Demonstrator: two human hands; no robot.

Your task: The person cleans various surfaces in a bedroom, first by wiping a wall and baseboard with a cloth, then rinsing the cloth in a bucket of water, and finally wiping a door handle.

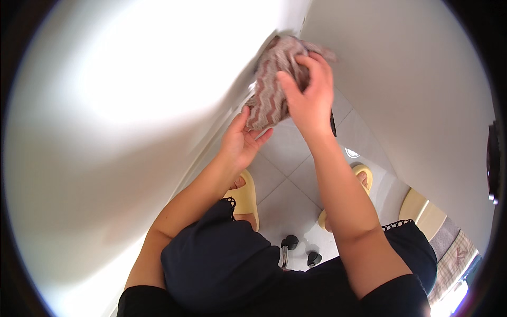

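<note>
A grey-brown cloth with reddish zigzag stripes point(265, 91) hangs in folds between both hands, close to a bright white flat surface point(130, 79) on the left. My right hand point(311, 89) grips its upper right side, thumb and fingers bent into the folds. At the lower end, my left hand point(243, 144) has its thumb against the edge of the cloth, with the other fingers underneath. Slight blur covers the cloth and right hand. Part of the cloth reaches past my right fingers to the right.
Below is a grey tiled floor point(287, 178). A pale wall point(400, 79) rises on the right. Yellow slippers point(247, 194) are on my feet. Black casters point(291, 241) show between my legs. A dark narrow object point(333, 125) is partly hidden behind my right wrist. Fabric point(455, 253) lies lower right.
</note>
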